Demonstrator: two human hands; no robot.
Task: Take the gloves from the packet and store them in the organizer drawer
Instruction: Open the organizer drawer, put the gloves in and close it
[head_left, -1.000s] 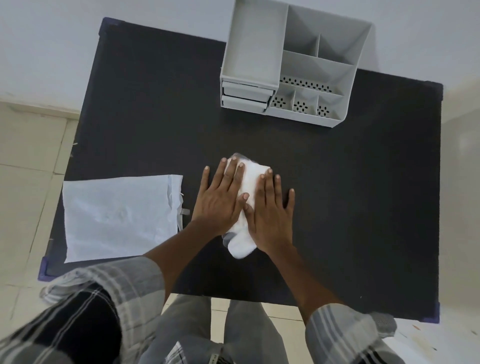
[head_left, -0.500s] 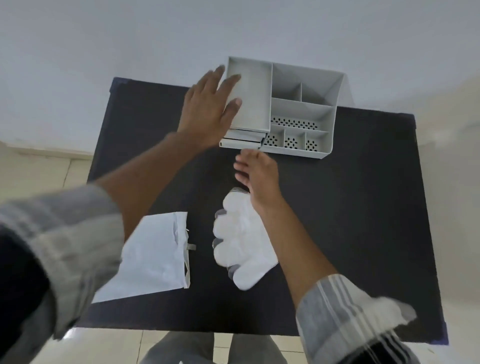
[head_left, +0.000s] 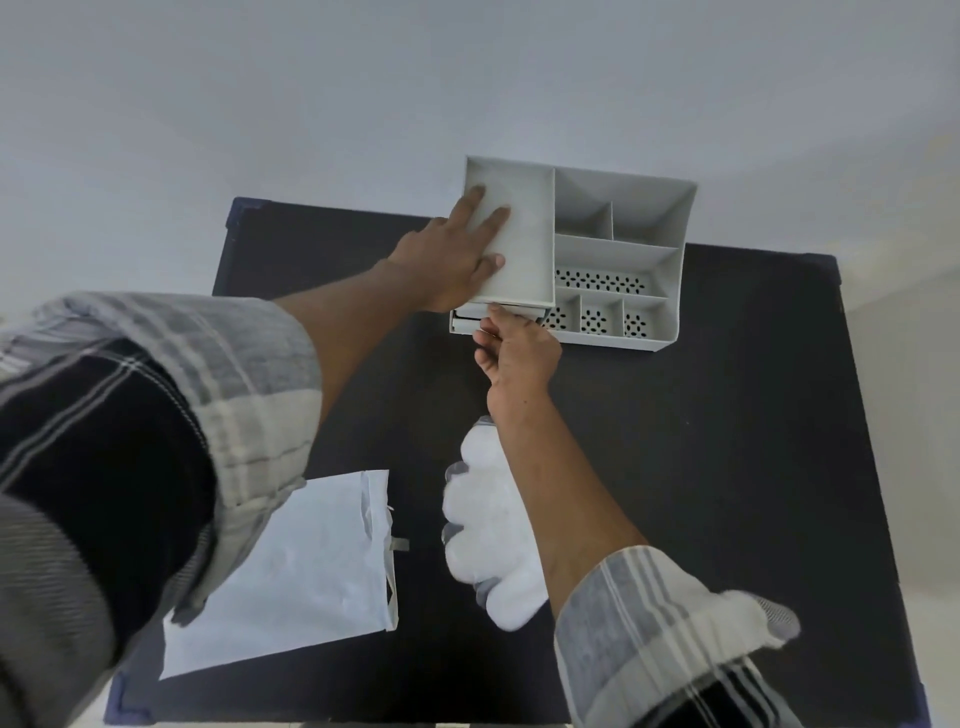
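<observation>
The grey organizer (head_left: 618, 248) stands at the table's far edge, with two shallow drawers (head_left: 464, 325) under its left tray. My left hand (head_left: 451, 260) lies over the tray's left wall, fingers inside the tray, holding the organizer. My right hand (head_left: 519, 353) is at the drawer fronts, its fingers curled on the upper drawer's edge. The drawer looks barely out, if at all. The white gloves (head_left: 485, 525) lie stacked flat on the table, partly under my right forearm. The white packet (head_left: 301, 582) lies flat to their left.
The black table (head_left: 727, 467) has bare surface to the right of the gloves. A pale wall rises right behind the organizer. My checked sleeves cover the lower left and lower right of the view.
Both hands left the gloves. My left hand reached onto the organizer's left tray and my right hand moved up to the drawer front. The gloves stay on the table.
</observation>
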